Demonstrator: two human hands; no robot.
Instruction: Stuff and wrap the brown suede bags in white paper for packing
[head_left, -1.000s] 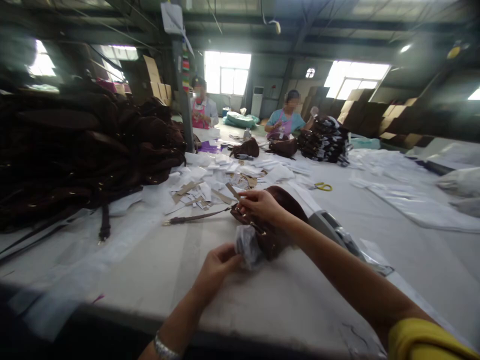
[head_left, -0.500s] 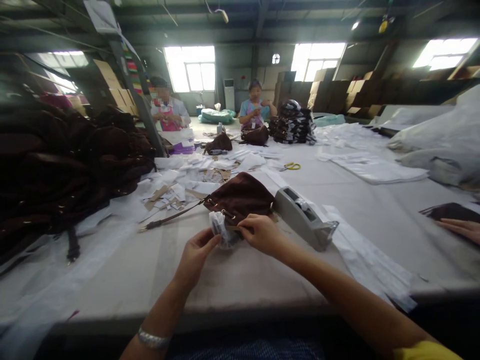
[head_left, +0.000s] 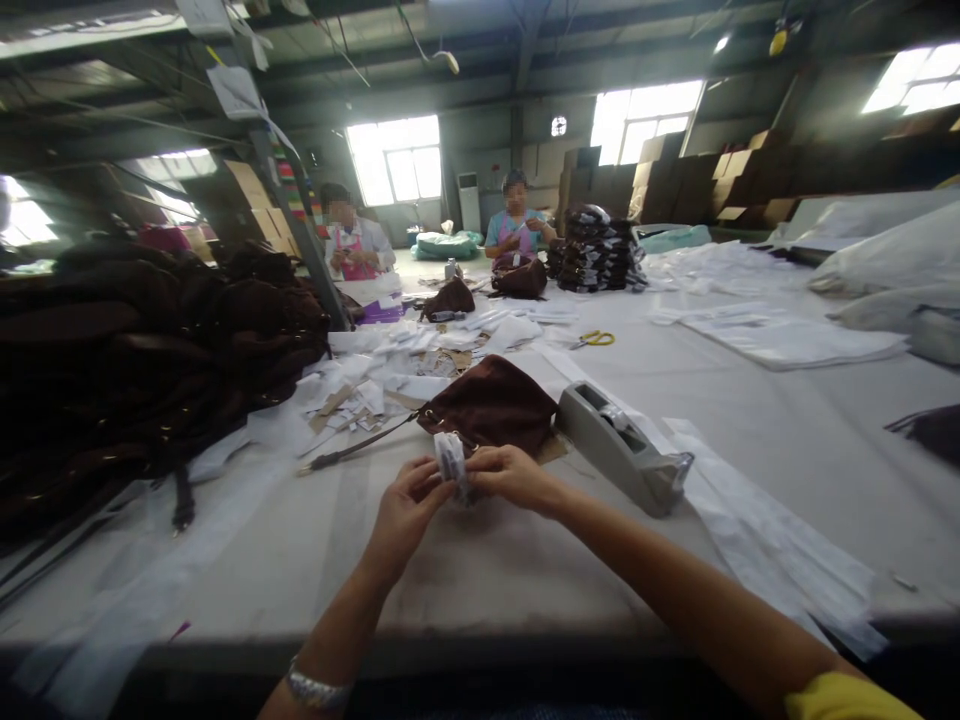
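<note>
A dark brown handbag (head_left: 496, 402) lies on the table in front of me, its thin strap (head_left: 367, 443) stretched out to the left. At its near edge is a bundle wrapped in white, partly see-through material (head_left: 450, 462). My left hand (head_left: 411, 500) pinches this bundle from the left, thumb in front. From the right, my right hand (head_left: 512, 478) closes its fingers against the bundle's other side. What lies under those fingertips is hidden. A grey tape dispenser (head_left: 621, 448) stands just right of the bag.
Brown bags are heaped (head_left: 150, 370) at the left. Paper and card scraps (head_left: 360, 395) lie beyond the strap. Yellow-handled scissors (head_left: 598, 338) rest farther back. White strips (head_left: 772, 540) and flat white sheets (head_left: 795, 335) lie to the right. Two co-workers (head_left: 517, 230) are across the table.
My right hand has come closer to my left, its fingers now against the wrapped bundle; the thin brown strip it pinched is no longer visible. The view has shifted, and another person's hand at right has left it.
</note>
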